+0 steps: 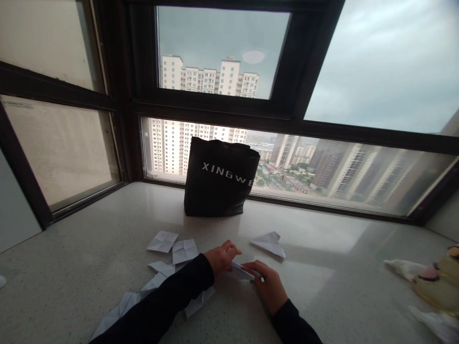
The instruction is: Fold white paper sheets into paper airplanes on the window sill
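Note:
Between my two hands is a narrow piece of folded white paper [241,272], held just over the pale speckled sill. My left hand [221,258] grips its left end, thumb and forefinger forward. On the other end, my right hand [266,284] pinches the paper near its edge. A folded paper plane [269,244] lies a little beyond my right hand. To the left of my left hand rest folded paper squares, one [163,241] farther out and another [184,251] closer. Further folded papers [159,274] lie partly hidden beneath my left sleeve.
A black bag [220,179] with white lettering stands upright against the window. Dark window frames [215,107] border the speckled sill [333,267] at the back and left. At the right edge sit a yellowish plush-looking object [439,284] and white crumpled pieces [403,268].

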`<state>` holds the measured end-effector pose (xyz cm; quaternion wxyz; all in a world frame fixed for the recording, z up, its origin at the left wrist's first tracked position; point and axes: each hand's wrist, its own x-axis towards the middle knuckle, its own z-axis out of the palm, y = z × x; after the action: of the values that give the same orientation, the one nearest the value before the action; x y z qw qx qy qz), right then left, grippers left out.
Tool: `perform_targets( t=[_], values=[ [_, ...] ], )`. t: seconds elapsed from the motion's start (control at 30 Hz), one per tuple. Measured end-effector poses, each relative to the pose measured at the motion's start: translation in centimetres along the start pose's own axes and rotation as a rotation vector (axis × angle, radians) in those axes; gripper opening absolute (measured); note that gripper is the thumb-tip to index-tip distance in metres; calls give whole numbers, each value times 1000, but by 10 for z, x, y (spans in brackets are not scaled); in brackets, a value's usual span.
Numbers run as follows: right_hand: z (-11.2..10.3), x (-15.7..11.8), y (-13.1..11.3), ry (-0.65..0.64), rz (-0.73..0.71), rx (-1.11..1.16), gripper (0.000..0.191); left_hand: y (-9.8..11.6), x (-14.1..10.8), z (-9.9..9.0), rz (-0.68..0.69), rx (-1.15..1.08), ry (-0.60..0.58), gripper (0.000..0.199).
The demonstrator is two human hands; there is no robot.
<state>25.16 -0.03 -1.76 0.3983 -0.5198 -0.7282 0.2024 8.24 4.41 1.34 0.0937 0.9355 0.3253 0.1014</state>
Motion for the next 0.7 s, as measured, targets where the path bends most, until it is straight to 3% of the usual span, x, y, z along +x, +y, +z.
perform_targets(
  t=[0.2,0.5,0.7],
  values=[
    [1,0,1,-15,-26,-8,20,7,16,7,-12,162,-89,11],
    [2,0,0,1,-44,-5,22,15,21,-1,-16,281,-42,11],
    [2,0,2,98,-56,-40,25,10,25,0,-116,306,-175,19]
  ],
)
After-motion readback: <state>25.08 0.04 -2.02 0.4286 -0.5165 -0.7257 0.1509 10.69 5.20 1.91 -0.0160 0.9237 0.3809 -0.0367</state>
